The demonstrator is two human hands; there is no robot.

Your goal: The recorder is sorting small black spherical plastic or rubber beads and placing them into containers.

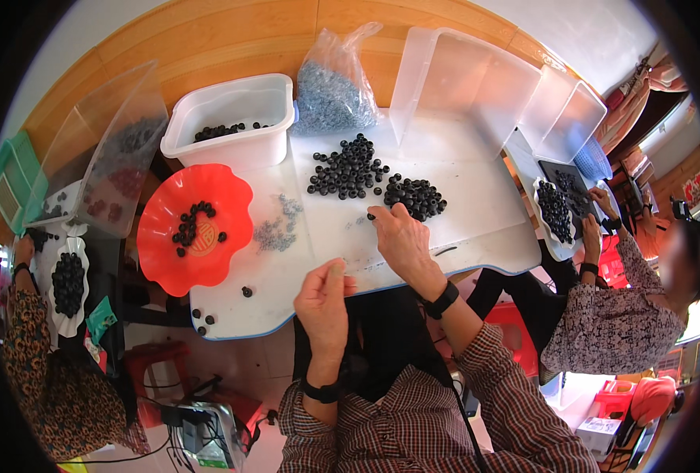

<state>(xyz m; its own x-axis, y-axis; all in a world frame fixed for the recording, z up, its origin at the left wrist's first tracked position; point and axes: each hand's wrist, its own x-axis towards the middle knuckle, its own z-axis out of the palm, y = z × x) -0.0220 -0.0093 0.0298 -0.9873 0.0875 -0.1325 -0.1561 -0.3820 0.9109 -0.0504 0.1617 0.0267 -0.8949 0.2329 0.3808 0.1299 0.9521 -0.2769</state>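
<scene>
At far left, a co-worker's sleeve (27,323) lies beside a white dish (68,328) filled with black beads. A red dish (200,273) with a wavy rim overhangs the left edge of the tabletop (476,221), a loose cluster of beads on its floor; behind it a white tub (232,150) holds more. Four stray beads (247,292) sit near the tabletop's front left corner. Small clear bits (275,235) are scattered to the right of the red dish.

The left hand (322,307) is raised at the front edge, its grip pressed together at thumb and forefinger; whether anything tiny is between them cannot be told. Behind stands a bag (330,98) of blue-grey bits. Next come two bead piles, the larger pile (346,169) and the nearer pile (415,197): the beads are roundish, their holes facing various ways. The right hand (405,243) reaches forward, slightly leftward, its grip nearly closed at a single bead (371,217) just beside the nearer pile; whether it pinches or only touches cannot be told. A thin dark strip (445,251) lies right of it, before a clear bin (468,83).
</scene>
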